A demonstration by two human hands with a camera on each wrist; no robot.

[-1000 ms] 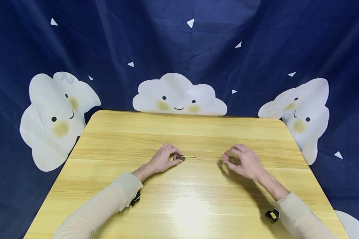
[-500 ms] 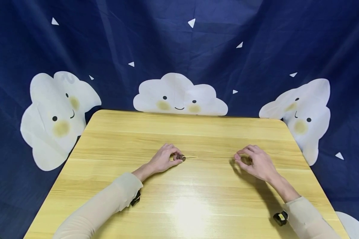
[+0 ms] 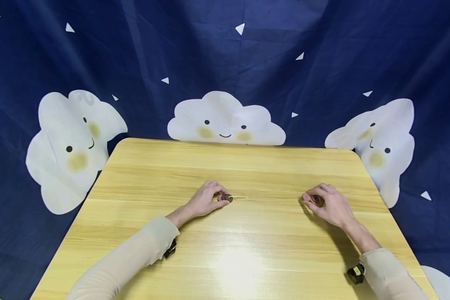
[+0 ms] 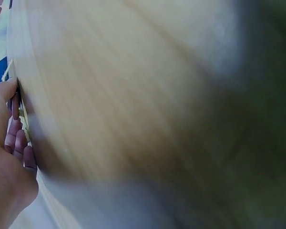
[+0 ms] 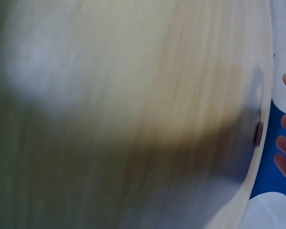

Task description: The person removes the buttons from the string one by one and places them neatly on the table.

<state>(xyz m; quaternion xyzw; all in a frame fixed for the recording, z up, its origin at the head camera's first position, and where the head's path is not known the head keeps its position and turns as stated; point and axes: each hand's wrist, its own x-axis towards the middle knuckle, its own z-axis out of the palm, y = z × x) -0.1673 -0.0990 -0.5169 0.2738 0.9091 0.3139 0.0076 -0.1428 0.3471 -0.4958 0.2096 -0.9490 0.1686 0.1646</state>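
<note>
My left hand [image 3: 204,201] pinches a dark brown rounded piece [image 3: 228,198] between thumb and fingers, low over the table. A thin yellow cord [image 3: 241,196] sticks out from it to the right. In the left wrist view more of the yellow cord [image 4: 24,124] shows, knobbly, along the fingers. My right hand [image 3: 331,204] hovers to the right, thumb and index fingertip together, other fingers loosely bent; I cannot tell whether they pinch anything. Below it, on the table, lies another dark brown round piece [image 3: 317,201], seen through the ring of its fingers and apart from them in the right wrist view.
The pale wood table [image 3: 225,164] has rounded far corners, with a bright glare near its front. Behind it hangs a dark blue curtain [image 3: 202,54] printed with smiling clouds. A black wrist camera [image 3: 356,273] is strapped below the right sleeve.
My right hand has moved to the right, away from the left hand, and slows. The left hand and its brown piece with the cord stay in place.
</note>
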